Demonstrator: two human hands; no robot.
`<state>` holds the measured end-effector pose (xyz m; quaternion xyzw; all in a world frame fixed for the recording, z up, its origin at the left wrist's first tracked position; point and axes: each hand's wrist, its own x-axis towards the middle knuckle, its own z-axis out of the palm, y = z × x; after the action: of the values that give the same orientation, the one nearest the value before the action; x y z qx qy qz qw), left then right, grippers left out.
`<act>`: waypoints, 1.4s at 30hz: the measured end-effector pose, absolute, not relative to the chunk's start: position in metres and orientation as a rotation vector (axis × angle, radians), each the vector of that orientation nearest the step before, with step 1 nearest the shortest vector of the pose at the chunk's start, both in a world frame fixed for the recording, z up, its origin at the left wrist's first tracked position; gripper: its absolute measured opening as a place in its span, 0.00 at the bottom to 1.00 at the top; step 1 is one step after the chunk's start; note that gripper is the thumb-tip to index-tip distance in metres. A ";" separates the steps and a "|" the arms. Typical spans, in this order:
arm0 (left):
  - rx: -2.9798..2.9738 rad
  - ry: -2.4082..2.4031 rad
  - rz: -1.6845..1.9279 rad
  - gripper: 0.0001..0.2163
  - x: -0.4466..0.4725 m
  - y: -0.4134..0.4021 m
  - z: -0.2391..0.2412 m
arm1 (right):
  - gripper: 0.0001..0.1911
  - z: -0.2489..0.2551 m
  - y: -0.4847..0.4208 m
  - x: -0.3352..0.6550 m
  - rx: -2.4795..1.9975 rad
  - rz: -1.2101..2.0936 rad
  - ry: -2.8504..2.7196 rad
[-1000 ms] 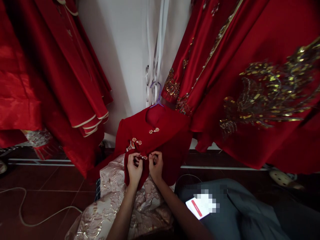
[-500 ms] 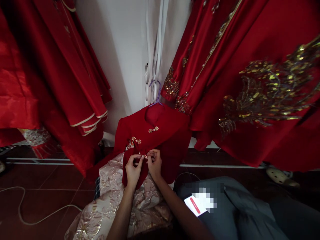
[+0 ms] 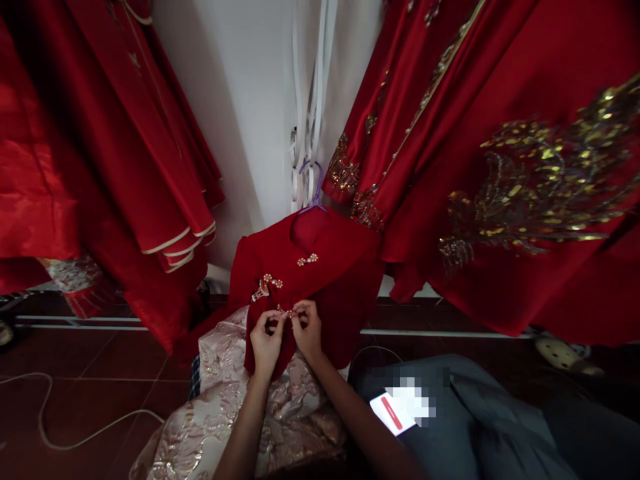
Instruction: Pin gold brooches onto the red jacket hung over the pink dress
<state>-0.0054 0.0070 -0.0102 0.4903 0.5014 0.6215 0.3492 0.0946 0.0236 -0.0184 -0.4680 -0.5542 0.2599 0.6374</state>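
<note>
A red jacket (image 3: 345, 280) hangs in front of me from a purple hanger (image 3: 317, 192). Pearl-like flower ornaments decorate it: one beaded piece (image 3: 307, 260) lies below the neckline, another (image 3: 267, 285) on the left side of the chest. Lower down, a small beaded fastener (image 3: 289, 314) sits at the meeting fingertips of both hands. My left hand (image 3: 267, 339) pinches it from the left, thumb and forefinger closed. From the other side, my right hand (image 3: 307, 328) has its fingers bent and closed on it. The fingertips partly hide the fastener.
Shiny pale pink brocade (image 3: 220, 400) covers my lap beneath the jacket. Red gowns hang left (image 3: 125, 133) and right (image 3: 480, 280), the right one with gold sequins. A lit phone (image 3: 393, 410) rests on grey fabric (image 3: 450, 427). A white cable (image 3: 43, 427) crosses the tiled floor.
My right hand has shifted slightly left, its fingertips closer to those of my left hand. The left hand and the jacket look almost still.
</note>
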 end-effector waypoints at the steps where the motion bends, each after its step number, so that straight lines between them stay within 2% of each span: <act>1: 1.261 1.264 1.582 0.10 -0.006 0.007 -0.009 | 0.11 -0.019 0.023 0.095 -1.059 0.593 -1.285; 7: 1.222 0.985 1.337 0.08 -0.016 0.014 0.005 | 0.17 -0.022 0.022 0.095 -1.006 0.514 -1.377; 11: 1.103 1.113 1.577 0.06 -0.017 0.034 0.013 | 0.20 -0.021 0.023 0.093 -1.028 0.431 -1.492; 13: 0.975 1.144 1.663 0.07 -0.016 0.047 0.017 | 0.19 -0.020 0.023 0.092 -1.049 0.377 -1.502; 22: 0.474 0.877 1.621 0.12 -0.003 0.073 0.024 | 0.19 -0.018 0.020 0.092 -1.070 0.387 -1.404; 29: 0.317 0.853 1.780 0.09 0.005 0.068 0.023 | 0.17 -0.018 0.022 0.092 -1.089 0.417 -1.382; 38: 0.334 0.838 1.552 0.13 -0.001 0.072 0.027 | 0.15 -0.021 0.022 0.094 -1.077 0.432 -1.344; 42: 0.428 0.823 1.480 0.12 0.000 0.070 0.027 | 0.15 -0.022 0.022 0.094 -1.091 0.412 -1.328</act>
<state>-0.0004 0.0705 0.0270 0.1879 0.3613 0.6496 0.6421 0.0937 0.0224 -0.0224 -0.4771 -0.5808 0.1801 0.6346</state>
